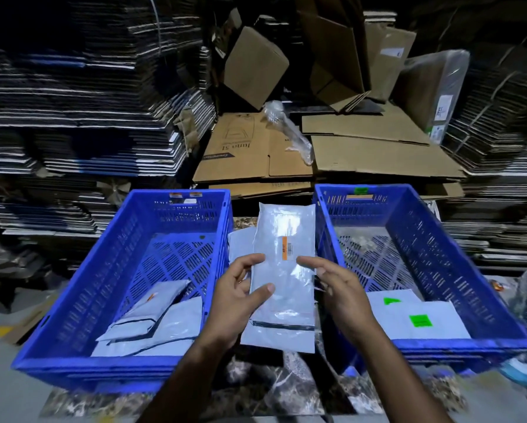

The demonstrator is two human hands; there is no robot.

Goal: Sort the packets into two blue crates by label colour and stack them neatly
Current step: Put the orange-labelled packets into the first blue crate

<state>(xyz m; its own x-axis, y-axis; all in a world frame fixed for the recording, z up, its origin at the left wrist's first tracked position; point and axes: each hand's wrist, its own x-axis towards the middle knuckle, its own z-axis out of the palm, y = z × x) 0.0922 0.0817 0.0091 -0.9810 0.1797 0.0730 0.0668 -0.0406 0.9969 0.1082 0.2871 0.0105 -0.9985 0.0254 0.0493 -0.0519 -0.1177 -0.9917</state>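
- Warehouse bkgd: tall stacks of flattened cardboard (72, 102) left and right, loose brown boxes (256, 65) in the middle, dim light
- Dark marble-pattern tabletop (286, 392) carries two blue crates side by side w/ a gap between them
- Left crate (82, 300) holds a few grey packets (152, 319) at its near end, one showing an orange mark; its far rim carries orange stickers (184, 195), likely marking it as the orange crate
- Right crate (469, 270) holds pale packets w/ green labels (420, 320) at its near end, and a green tag (360, 190) on its far rim
- Between the crates, a long clear-faced grey packet (282, 270) is held up flat, orange label (288, 248) facing the camera, prob so the colour can be read; judged bound for the left crate
- More unsorted packets (240, 242) lie under and behind it in the gap
- Left hand (237, 297) grips the packet's left edge, thumb across its face, fingers curled over the edge
- Right hand (338, 288) is at the packet's right edge, fingers partly curled; index fingertip touches near the label; whether it truly grips can't be told
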